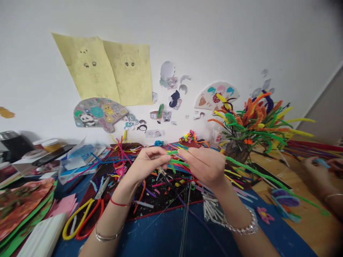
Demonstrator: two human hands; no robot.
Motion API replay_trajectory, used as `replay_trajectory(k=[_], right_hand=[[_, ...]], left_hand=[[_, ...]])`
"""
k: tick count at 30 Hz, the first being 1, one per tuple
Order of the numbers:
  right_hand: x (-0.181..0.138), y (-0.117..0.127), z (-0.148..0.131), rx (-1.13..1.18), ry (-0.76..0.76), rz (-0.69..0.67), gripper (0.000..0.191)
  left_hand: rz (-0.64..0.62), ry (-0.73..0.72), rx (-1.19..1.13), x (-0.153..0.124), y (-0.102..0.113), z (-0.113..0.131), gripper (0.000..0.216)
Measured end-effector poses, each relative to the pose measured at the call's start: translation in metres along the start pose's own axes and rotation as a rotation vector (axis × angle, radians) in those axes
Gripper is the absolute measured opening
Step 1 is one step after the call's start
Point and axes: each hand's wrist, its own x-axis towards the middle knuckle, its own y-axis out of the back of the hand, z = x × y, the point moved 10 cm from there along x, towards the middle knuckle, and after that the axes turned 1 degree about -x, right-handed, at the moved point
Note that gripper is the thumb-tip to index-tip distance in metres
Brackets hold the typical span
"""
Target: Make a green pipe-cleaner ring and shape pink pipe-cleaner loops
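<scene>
My left hand (147,162) and my right hand (205,165) meet above the table, both pinched on a long green pipe cleaner (257,172). Its near end sits between my fingertips, and the rest trails off right and down across the wooden tabletop. Thin wires (184,217) hang or lie below my hands over the blue mat (166,232). A black board (163,200) littered with colourful pipe cleaner scraps lies under my hands.
Scissors with yellow and red handles (83,214) lie at lower left beside paper sheets (24,207). A vase of orange, green and yellow pipe cleaner stems (249,125) stands at right. Another person's hands (321,171) work at far right. Small white sticks (211,210) lie near my right wrist.
</scene>
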Motion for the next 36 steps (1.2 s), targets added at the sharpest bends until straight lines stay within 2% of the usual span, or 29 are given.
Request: replay_trajectory(k=[3, 7, 13, 18, 20, 23, 30, 36], right_hand=[[-0.001, -0.005, 0.000, 0.004, 0.003, -0.031, 0.019], [0.000, -0.006, 0.001, 0.008, -0.006, -0.018, 0.020], [0.000, -0.003, 0.001, -0.018, -0.002, 0.011, 0.019], [-0.001, -0.007, 0.000, -0.021, 0.007, -0.029, 0.021], [-0.003, -0.008, 0.001, -0.020, 0.009, -0.024, 0.020], [-0.006, -0.009, 0.004, -0.019, 0.003, -0.013, 0.019], [-0.004, -0.010, 0.002, -0.013, 0.004, -0.039, 0.023], [0.001, -0.003, 0.001, -0.020, 0.007, -0.009, 0.020]], left_hand=[[0.115, -0.073, 0.044, -0.001, 0.008, 0.011, 0.014], [0.144, -0.073, -0.061, -0.003, 0.010, 0.015, 0.021], [0.096, 0.082, -0.277, -0.002, 0.005, 0.000, 0.022], [0.134, 0.206, -0.540, 0.001, 0.004, -0.019, 0.005], [0.105, 0.269, -0.663, 0.001, -0.003, -0.027, 0.008], [0.109, 0.289, -0.790, 0.002, -0.008, -0.031, 0.011], [0.180, 0.232, -0.837, 0.002, -0.007, -0.028, 0.018], [0.098, 0.239, -0.762, 0.001, -0.009, -0.027, 0.020]])
